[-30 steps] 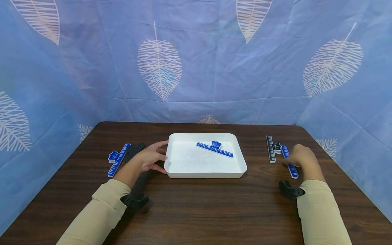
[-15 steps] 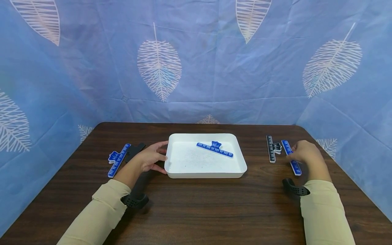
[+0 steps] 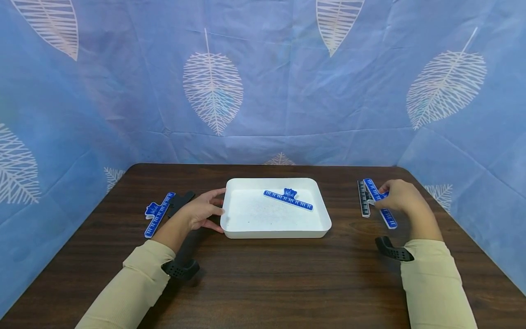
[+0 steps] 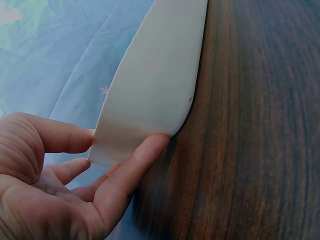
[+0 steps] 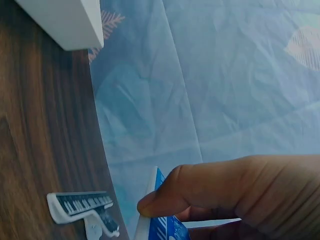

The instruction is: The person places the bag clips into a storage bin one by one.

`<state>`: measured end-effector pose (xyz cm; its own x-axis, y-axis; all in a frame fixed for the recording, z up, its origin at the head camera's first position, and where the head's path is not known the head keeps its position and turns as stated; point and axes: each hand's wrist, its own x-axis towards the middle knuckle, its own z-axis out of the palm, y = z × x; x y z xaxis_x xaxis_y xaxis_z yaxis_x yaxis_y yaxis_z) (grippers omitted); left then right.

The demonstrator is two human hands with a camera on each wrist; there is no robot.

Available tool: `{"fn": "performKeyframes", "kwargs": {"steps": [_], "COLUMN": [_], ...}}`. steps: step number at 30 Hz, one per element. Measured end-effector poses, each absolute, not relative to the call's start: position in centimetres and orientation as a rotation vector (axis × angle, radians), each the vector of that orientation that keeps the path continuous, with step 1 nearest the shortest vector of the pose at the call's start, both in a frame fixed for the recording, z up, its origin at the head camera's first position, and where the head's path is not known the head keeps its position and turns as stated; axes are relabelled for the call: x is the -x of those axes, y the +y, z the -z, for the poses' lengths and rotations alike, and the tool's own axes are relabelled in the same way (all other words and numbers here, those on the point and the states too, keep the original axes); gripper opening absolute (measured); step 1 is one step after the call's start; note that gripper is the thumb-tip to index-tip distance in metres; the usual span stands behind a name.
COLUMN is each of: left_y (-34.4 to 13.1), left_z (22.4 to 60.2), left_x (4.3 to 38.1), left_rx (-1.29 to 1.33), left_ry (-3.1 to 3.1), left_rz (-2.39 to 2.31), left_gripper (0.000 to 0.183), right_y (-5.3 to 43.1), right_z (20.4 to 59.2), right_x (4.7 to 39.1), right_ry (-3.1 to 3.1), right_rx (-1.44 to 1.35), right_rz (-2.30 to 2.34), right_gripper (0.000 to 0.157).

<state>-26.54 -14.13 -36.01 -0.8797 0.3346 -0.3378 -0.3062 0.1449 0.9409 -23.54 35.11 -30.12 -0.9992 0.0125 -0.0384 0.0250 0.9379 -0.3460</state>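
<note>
My right hand (image 3: pixel 404 197) pinches a blue sheet-music clip with a piano-key print (image 3: pixel 388 219) at the table's right side. In the right wrist view the thumb presses on that blue clip (image 5: pixel 161 227), and the other fingers are partly hidden. Just left of it lies a black piano-key clip (image 3: pixel 363 199), its handle partly covered in the head view. My left hand (image 3: pixel 203 211) touches the left end of a white tray (image 3: pixel 255 219). Its fingers lie spread along the tray's outer wall (image 4: pixel 145 85). Inside the tray rests another blue clip (image 3: pixel 287 200).
Beyond my left wrist lie another blue piano-key clip (image 3: pixel 159 215) and a dark clip (image 3: pixel 181 202), partly behind the forearm. All stand on a dark wooden table (image 3: pixel 287 283). A blue leaf-print cloth (image 3: pixel 263 91) hangs behind the table's far edge.
The right hand first shifts the blue clip rightward from the black one, then carries it left and farther back, overlapping the black clip in view. The left hand and tray stay put.
</note>
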Motion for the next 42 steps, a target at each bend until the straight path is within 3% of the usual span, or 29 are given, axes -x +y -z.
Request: {"fn": "performKeyframes", "kwargs": {"steps": [42], "left_y": [-14.1], "left_z": [36.2], "left_x": [26.8], "left_rx": [-0.028], "left_ry": [1.949], "left_rz": [-1.777], "left_gripper": [0.072], "right_y": [24.3], "right_z": [27.0], "right_x": [26.1], "right_ry": [3.007], "right_rx": [0.343], "right_rz": [0.373], "right_gripper": [0.043]}}
